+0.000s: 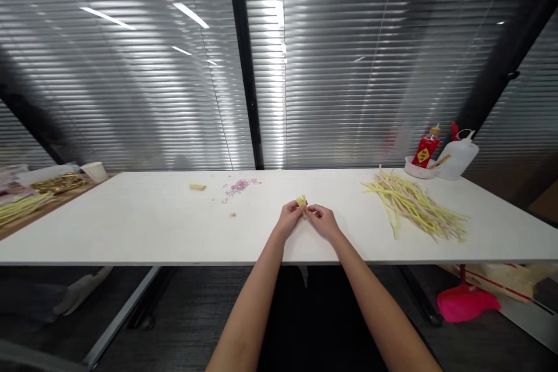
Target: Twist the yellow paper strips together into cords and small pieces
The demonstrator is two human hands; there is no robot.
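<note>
Between my two hands, just above the white table, is a small bundle of yellow strips (301, 201). The fingers of my left hand (289, 218) are closed around it from the left. My right hand (322, 220) pinches at its right side, fingertips pressed together; whether a band sits in them is too small to tell. Off to the left lies a scatter of small pink and purple rubber bands (239, 186). A short yellow bundle (197, 187) rests farther left. A loose heap of long yellow and beige strips (414, 206) lies on the right.
The white table (143, 226) stands against window blinds (326, 99). At its back right are a red bottle (427, 148) in a white bowl (416, 171) and a white squeeze bottle (458, 157). A paper cup (95, 171) stands on a wooden table at far left.
</note>
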